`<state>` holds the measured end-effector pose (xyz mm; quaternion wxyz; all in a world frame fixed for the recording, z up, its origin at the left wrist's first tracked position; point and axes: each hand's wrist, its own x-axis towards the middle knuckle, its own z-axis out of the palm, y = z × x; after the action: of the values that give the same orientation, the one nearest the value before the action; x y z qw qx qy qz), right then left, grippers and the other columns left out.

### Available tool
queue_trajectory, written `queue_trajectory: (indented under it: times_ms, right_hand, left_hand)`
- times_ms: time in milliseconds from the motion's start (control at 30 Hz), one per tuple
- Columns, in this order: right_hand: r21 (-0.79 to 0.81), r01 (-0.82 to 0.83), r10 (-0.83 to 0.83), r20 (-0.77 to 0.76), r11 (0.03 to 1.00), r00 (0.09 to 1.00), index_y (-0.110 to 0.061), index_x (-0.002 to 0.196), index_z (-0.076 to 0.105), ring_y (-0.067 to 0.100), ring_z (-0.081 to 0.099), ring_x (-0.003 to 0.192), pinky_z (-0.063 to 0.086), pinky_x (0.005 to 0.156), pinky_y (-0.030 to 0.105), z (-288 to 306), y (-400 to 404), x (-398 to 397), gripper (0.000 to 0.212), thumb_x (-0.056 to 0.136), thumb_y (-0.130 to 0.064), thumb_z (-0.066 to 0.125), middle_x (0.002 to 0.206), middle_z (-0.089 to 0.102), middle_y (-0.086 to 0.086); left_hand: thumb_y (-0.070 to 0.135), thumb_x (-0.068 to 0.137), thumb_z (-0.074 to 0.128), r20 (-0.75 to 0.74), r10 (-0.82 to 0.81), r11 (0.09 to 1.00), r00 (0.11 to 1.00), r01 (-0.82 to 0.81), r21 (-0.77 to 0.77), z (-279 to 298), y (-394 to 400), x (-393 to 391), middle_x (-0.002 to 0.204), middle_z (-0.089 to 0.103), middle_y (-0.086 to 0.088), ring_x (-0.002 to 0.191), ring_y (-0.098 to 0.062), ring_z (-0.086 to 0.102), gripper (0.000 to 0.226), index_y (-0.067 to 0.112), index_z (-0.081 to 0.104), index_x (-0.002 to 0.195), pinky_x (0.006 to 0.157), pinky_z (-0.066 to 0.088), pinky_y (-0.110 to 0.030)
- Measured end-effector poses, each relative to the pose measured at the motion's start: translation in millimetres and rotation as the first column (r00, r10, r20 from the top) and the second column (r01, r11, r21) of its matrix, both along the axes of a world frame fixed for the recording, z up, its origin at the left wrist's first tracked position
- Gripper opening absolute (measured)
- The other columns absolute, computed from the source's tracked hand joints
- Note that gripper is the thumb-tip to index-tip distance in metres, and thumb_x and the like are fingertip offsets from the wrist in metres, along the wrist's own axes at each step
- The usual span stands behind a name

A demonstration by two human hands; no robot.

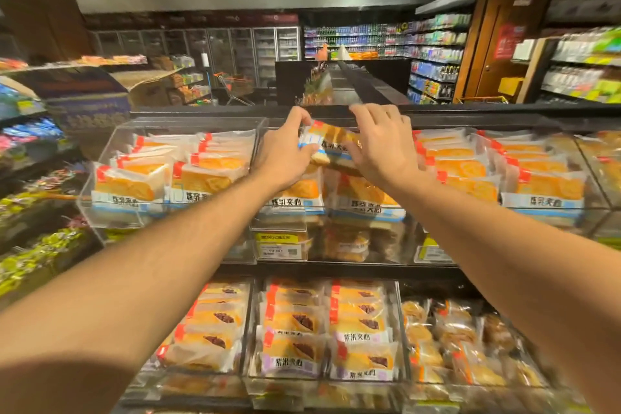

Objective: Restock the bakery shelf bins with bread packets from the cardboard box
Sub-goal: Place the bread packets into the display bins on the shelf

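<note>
- Head view: both arms stretched out over the top shelf, hands meeting at the back of the middle bin.
- Left hand clamped on the left end of a bread packet, thumb on top, fingers curled under its blue-and-white edge.
- Right hand lies flat on the packet's right side, fingers spread, pressing or steadying it; looks like contact, though whether it truly grips is hard to tell.
- Packet sits tilted, raised above the front packets already in that bin, near the back wall of the shelf.
- Step in hand, my read: placing or seating this packet in the back row of the middle bin.
- Left bin and right bin on the same shelf look well filled with the same orange packets.
- Lower shelf bins hold different packets with a dark filling; not touched now.
- Cardboard box not in view, so cannot say how much stock is left.
- Next move likely needs: ease the packet down behind the front row, label facing forward like its neighbours, then let go with both hands.
- Care needed: soft bread, so light pressure only; keep from knocking the front packets over the bin's clear front lip.
- Price tag below the bin is blurred, unreadable.
</note>
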<state>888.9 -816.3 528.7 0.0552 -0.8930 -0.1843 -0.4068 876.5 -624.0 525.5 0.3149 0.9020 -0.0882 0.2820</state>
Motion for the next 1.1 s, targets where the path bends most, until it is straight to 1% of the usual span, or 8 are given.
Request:
queue_trajectory:
  times_ms: [67, 167, 267, 433, 600, 833, 967, 1100]
  right_hand:
    - [0.011, -0.029, 0.029, 0.015, 1.0, 0.999, -0.016, 0.123, 0.059, 0.035, 0.055, 0.106, 0.043, 0.082, 0.046, -15.0, 5.2, -0.5, 0.044, 0.09, -0.045, 0.06, 0.117, 0.063, 0.007]
    - [-0.065, -0.053, 0.045, -0.118, 0.997, 0.992, -0.019, 0.119, 0.062, 0.031, 0.055, 0.111, 0.046, 0.086, 0.044, -30.3, 6.3, -5.0, 0.052, 0.087, -0.058, 0.05, 0.12, 0.064, 0.005]
    - [-0.039, -0.053, 0.047, -0.149, 0.998, 0.988, -0.019, 0.122, 0.062, 0.03, 0.054, 0.115, 0.047, 0.089, 0.043, -35.4, 2.2, -3.4, 0.046, 0.087, -0.048, 0.057, 0.122, 0.064, 0.004]
    - [-0.037, -0.041, 0.032, -0.225, 0.998, 0.974, -0.017, 0.13, 0.06, 0.031, 0.052, 0.121, 0.046, 0.095, 0.046, -28.8, 2.6, -1.3, 0.045, 0.091, -0.039, 0.057, 0.13, 0.062, 0.005]
    - [-0.019, 0.012, -0.018, -0.327, 1.0, 0.945, -0.021, 0.135, 0.054, 0.029, 0.048, 0.127, 0.045, 0.098, 0.048, -21.5, 10.5, 6.2, 0.041, 0.099, -0.039, 0.046, 0.137, 0.058, 0.003]
    - [-0.008, 0.069, -0.066, -0.4, 0.998, 0.914, -0.023, 0.143, 0.045, 0.033, 0.048, 0.13, 0.04, 0.105, 0.049, -14.9, 22.7, 9.1, 0.044, 0.101, -0.034, 0.04, 0.142, 0.054, 0.009]
    - [0.074, 0.056, -0.031, -0.298, 0.996, 0.954, -0.017, 0.139, 0.051, 0.031, 0.047, 0.13, 0.03, 0.109, 0.05, -14.8, 32.2, -9.4, 0.043, 0.099, -0.028, 0.042, 0.138, 0.058, 0.008]
    - [0.035, -0.048, 0.055, -0.223, 0.998, 0.973, -0.014, 0.128, 0.057, 0.031, 0.054, 0.121, 0.039, 0.103, 0.047, -18.0, 50.3, -49.0, 0.046, 0.088, -0.036, 0.05, 0.126, 0.063, 0.008]
  left_hand:
    - [0.038, 0.089, 0.066, -0.013, 0.074, 0.993, 0.997, -0.073, 0.093, -4.9, 4.3, 4.4, 0.072, 0.063, -0.003, 0.073, -0.025, 0.061, 0.019, 0.033, 0.053, 0.101, 0.065, 0.045, -0.034]
    - [0.05, 0.091, 0.06, 0.0, 0.136, 0.974, 0.991, -0.133, 0.182, -9.1, 7.3, 8.3, 0.085, 0.07, -0.003, 0.081, -0.025, 0.062, 0.023, 0.032, 0.061, 0.105, 0.07, 0.045, -0.031]
    - [0.063, 0.088, 0.053, 0.001, 0.12, 0.971, 0.993, -0.118, 0.208, -11.6, 11.6, 8.2, 0.091, 0.07, -0.002, 0.09, -0.027, 0.064, 0.037, 0.032, 0.064, 0.106, 0.078, 0.053, -0.037]
    - [0.065, 0.086, 0.057, 0.013, 0.04, 0.935, 0.999, -0.042, 0.351, -8.0, 15.1, 9.3, 0.12, 0.06, 0.0, 0.11, -0.021, 0.057, 0.051, 0.026, 0.068, 0.118, 0.091, 0.049, -0.039]
    - [0.058, 0.091, 0.054, -0.04, 0.07, 0.936, 0.997, -0.052, 0.347, -5.7, 11.6, 23.4, 0.123, 0.065, -0.006, 0.114, -0.032, 0.06, 0.052, 0.021, 0.066, 0.125, 0.095, 0.05, -0.045]
    - [0.059, 0.095, 0.044, -0.036, 0.153, 0.908, 0.987, -0.126, 0.4, -8.2, 7.5, 30.9, 0.111, 0.068, -0.008, 0.107, -0.036, 0.059, 0.048, 0.026, 0.065, 0.123, 0.086, 0.053, -0.046]
    - [0.056, 0.093, 0.048, 0.081, 0.123, 0.932, 0.989, -0.144, 0.334, -12.0, 14.8, 14.8, 0.109, 0.068, -0.007, 0.106, -0.034, 0.059, 0.043, 0.023, 0.067, 0.113, 0.086, 0.052, -0.046]
    - [0.051, 0.092, 0.052, 0.173, 0.135, 0.949, 0.976, -0.178, 0.26, -21.7, 40.3, -25.6, 0.119, 0.067, -0.005, 0.111, -0.03, 0.058, 0.045, 0.022, 0.066, 0.123, 0.094, 0.048, -0.041]
